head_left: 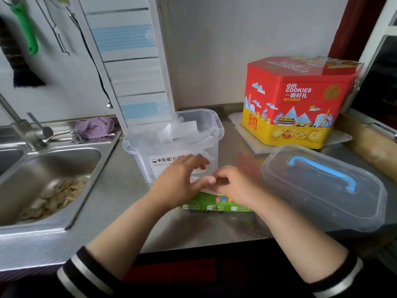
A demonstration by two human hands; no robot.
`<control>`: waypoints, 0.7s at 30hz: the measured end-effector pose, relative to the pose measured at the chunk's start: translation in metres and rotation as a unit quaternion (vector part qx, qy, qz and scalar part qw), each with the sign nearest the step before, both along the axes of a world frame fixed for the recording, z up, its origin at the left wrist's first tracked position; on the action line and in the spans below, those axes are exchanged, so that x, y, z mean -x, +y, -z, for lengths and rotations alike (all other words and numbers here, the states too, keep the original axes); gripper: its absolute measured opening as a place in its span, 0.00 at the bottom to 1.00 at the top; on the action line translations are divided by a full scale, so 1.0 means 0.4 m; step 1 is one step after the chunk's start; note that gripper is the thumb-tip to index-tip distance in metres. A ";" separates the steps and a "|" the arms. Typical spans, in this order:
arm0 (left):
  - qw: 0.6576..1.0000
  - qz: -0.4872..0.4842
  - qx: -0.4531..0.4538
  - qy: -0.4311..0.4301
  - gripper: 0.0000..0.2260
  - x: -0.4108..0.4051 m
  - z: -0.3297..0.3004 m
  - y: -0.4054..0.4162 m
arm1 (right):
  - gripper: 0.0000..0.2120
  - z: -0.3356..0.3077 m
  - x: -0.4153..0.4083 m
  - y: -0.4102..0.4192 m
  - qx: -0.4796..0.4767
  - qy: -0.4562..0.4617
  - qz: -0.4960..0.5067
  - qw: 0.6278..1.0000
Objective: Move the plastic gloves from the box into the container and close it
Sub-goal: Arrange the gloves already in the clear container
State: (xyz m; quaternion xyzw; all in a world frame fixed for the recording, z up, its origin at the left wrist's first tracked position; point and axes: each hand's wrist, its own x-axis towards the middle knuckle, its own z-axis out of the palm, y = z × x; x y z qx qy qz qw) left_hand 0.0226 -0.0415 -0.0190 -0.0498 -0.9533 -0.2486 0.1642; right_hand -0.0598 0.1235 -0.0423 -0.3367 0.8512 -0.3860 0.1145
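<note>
A clear plastic container stands open on the steel counter, holding crumpled clear plastic gloves. Its clear lid with a blue handle lies to the right, off the container. A flat green glove box lies in front of the container, mostly covered by my hands. My left hand hovers over the box's far edge with fingers stretched toward the container wall. My right hand is over the box with fingers curled; motion blur hides whether it pinches any glove.
A steel sink with scraps in it lies to the left, with a tap and a purple cloth behind. A red and yellow cookie tin stands at the back right. A wooden rolling pin lies far right.
</note>
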 end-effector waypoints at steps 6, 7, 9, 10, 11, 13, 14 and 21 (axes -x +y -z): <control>0.998 -0.016 0.013 -0.064 0.41 -0.001 0.112 -0.002 | 0.13 0.033 -0.007 -0.019 0.060 0.006 0.052 0.997; 0.999 -0.022 0.009 -0.048 0.38 -0.001 0.118 0.000 | 0.14 0.037 -0.009 -0.020 0.079 -0.001 0.059 0.995; 0.999 -0.026 0.010 -0.025 0.35 -0.002 0.127 0.001 | 0.15 0.036 -0.014 -0.019 0.103 -0.007 0.061 0.993; 0.999 -0.027 0.013 -0.019 0.34 -0.003 0.129 0.002 | 0.15 0.032 -0.017 -0.017 0.111 -0.007 0.060 0.992; 0.999 -0.028 0.015 -0.017 0.33 -0.004 0.130 0.003 | 0.14 0.030 -0.020 -0.015 0.120 -0.005 0.059 0.991; 0.999 -0.030 0.012 -0.017 0.33 -0.006 0.130 0.006 | 0.14 0.028 -0.026 -0.014 0.143 0.003 0.053 0.988; 0.999 -0.031 0.012 -0.016 0.33 -0.005 0.129 0.006 | 0.14 0.027 -0.028 -0.014 0.156 0.008 0.050 0.986; 0.999 -0.035 0.021 -0.032 0.37 -0.007 0.124 0.007 | 0.10 0.010 -0.023 0.001 0.297 -0.081 0.116 0.944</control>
